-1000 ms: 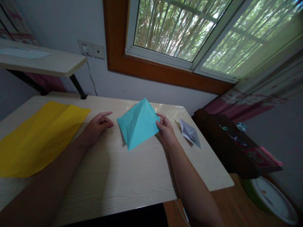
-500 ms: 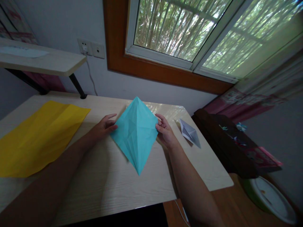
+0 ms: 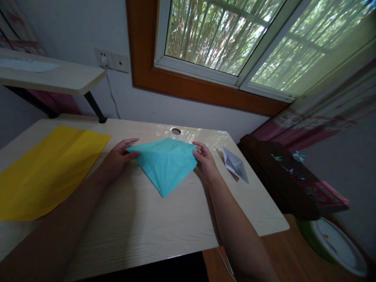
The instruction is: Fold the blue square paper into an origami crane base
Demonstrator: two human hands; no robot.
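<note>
Teal sheet [image 3: 164,164]: thin creased paper, matt
Yellow sheet [image 3: 47,168]: matt paper, faint folds
White folded piece [image 3: 235,164]: smooth paper
Counter [image 3: 164,227]: pale wood-grain laminate, slight sheen

A folded turquoise paper sheet [image 3: 164,162] lies mid-way across the pale wooden desk [image 3: 164,227], between the left hand [image 3: 117,158] and the right hand [image 3: 205,160], each touching a corner. Left of it lies a large yellow paper sheet [image 3: 47,168]; right, a small white folded paper shape [image 3: 235,164]. Behind it sits a round cable hole [image 3: 176,131].
</note>
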